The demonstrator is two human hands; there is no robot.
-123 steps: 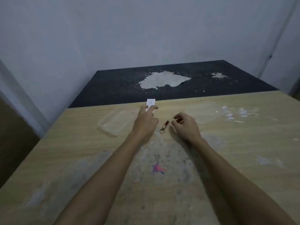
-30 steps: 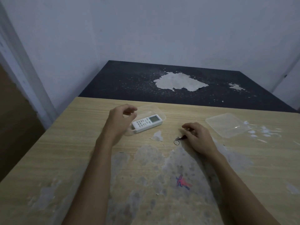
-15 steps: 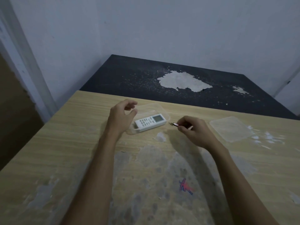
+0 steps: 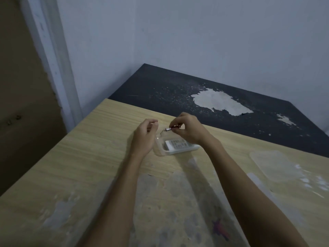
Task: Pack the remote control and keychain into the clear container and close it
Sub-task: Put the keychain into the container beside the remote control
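Keychain (image 4: 170,128) now lifted over container (image 4: 160,150); its ring blurred.

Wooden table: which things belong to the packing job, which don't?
Job:
clear plastic container
white remote control inside it
small metal keychain in right hand
clear flat lid

Not:
red paint mark
black table

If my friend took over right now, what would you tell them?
Left hand: empty, resting at the clear container's left end.
Right hand: pinching the keychain above the container.
Done: remote control lies inside the container.
Left: drop the keychain in, then fetch the clear lid from the wooden table on the right and press it on.
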